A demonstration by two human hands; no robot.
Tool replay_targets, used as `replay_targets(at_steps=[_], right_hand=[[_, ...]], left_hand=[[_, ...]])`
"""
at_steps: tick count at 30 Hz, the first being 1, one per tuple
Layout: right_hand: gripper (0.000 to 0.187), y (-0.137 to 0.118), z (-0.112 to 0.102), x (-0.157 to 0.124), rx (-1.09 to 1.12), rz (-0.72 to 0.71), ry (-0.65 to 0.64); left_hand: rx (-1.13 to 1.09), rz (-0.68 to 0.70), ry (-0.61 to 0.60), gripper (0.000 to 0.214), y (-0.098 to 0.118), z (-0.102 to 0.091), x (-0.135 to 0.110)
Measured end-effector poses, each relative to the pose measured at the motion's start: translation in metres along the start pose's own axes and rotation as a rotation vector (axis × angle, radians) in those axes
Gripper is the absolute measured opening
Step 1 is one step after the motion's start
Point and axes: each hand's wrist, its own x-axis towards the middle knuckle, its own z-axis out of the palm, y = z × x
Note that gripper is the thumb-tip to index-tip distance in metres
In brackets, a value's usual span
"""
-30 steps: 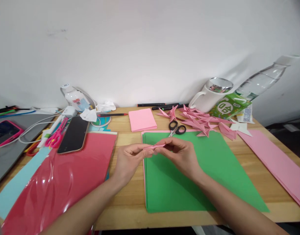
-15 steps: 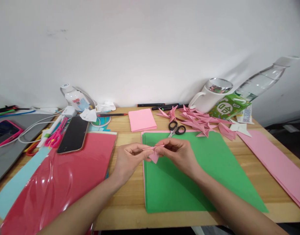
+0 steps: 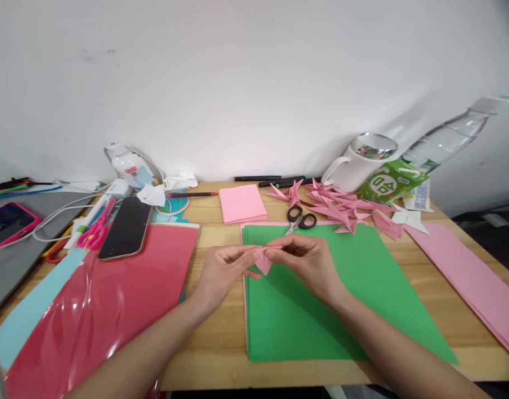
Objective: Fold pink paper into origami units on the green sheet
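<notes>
A small folded piece of pink paper (image 3: 264,264) is pinched between my two hands, its pointed end hanging down. My left hand (image 3: 230,267) grips its left side, thumb in front and fingers behind. On the right side, my right hand (image 3: 305,260) pinches it the same way, the two thumbs close together. Both hands are above the left edge of a stack of green paper (image 3: 321,310). Just beyond them lie black-handled scissors (image 3: 301,220). A stack of square pink paper (image 3: 243,204) sits farther back.
Folded pink paper pieces (image 3: 341,205) are heaped at the back right, before a white mug (image 3: 354,163) and a leaning clear bottle (image 3: 449,138). Pink strips (image 3: 471,282) lie far right. To the left are a phone (image 3: 126,228), red paper in plastic (image 3: 125,299) and pink scissors (image 3: 97,228).
Both hands stay pinched on the pink paper, which now shows its pointed flap more squarely. The left fingers have shifted slightly beneath it. The whole view has moved a little.
</notes>
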Motion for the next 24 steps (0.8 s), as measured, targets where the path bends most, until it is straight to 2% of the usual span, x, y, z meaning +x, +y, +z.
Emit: replay_targets(at_steps=[4, 12, 19, 24], right_hand=[[0.020, -0.002, 0.002, -0.002, 0.010, 0.025, -0.039], [0.023, -0.005, 0.000, -0.001, 0.101, 0.110, -0.003], [0.022, -0.007, -0.001, -0.003, 0.037, 0.032, 0.007], [0.020, -0.009, 0.001, -0.003, 0.031, -0.011, -0.032]], left_hand=[[0.048, 0.030, 0.003, 0.025, 0.004, 0.002, -0.002], [0.023, 0.048, 0.056, 0.020, 0.010, 0.004, -0.002], [0.018, 0.059, 0.016, 0.022, 0.007, 0.003, -0.001], [-0.006, 0.076, -0.003, 0.018, 0.007, 0.002, -0.003]])
